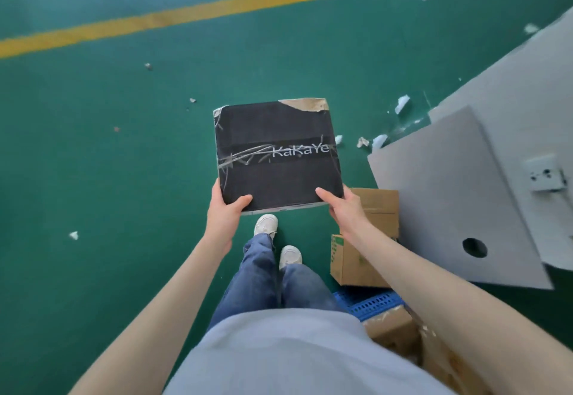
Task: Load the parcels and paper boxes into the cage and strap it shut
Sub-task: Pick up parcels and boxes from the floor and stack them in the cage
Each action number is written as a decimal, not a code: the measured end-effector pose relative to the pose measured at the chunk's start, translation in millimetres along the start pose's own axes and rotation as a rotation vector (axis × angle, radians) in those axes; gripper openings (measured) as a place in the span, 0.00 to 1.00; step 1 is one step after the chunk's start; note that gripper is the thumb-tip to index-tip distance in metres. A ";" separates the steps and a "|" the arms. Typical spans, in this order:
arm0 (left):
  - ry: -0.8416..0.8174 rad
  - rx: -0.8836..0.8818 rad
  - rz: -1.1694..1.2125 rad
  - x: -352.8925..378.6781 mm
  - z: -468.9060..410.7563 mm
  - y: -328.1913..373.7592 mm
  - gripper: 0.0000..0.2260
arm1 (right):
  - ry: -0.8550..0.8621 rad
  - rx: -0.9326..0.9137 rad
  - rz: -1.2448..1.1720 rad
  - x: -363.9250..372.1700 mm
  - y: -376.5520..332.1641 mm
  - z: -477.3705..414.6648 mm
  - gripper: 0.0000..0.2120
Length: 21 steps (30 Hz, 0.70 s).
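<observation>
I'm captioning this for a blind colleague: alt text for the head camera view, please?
Seen from above, a person's left hand and right hand grip the near corners of a flat black parcel printed KaKaYe, held over a green floor with a yellow line. Brown cardboard boxes and grey panels lie to the right.

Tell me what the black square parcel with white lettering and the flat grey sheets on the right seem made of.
The black square parcel looks like brown cardboard under a matte black wrap: a torn corner shows bare board, and glossy tape wrinkles across the middle. The flat grey sheets look matte and stiff, perhaps foam or coated board; the picture leaves that open.
</observation>
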<state>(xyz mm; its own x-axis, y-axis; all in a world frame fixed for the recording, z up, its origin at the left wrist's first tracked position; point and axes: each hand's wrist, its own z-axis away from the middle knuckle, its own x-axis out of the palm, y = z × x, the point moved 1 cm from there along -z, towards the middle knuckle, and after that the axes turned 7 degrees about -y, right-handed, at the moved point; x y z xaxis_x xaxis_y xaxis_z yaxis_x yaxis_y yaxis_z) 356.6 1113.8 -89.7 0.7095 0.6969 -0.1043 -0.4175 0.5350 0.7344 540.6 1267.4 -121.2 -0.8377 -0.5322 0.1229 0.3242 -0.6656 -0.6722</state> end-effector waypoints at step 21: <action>0.788 -0.123 0.618 -272.6 202.4 -130.1 0.37 | -0.691 0.096 0.610 376.0 59.7 84.2 0.22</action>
<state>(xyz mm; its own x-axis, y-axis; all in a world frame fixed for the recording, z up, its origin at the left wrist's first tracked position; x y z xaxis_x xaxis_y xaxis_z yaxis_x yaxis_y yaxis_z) 332.5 757.6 -21.2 -0.2103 0.9619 -0.1745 -0.6722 -0.0126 0.7403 282.1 983.5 -53.6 -0.0724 -0.9778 0.1966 0.6837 -0.1922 -0.7040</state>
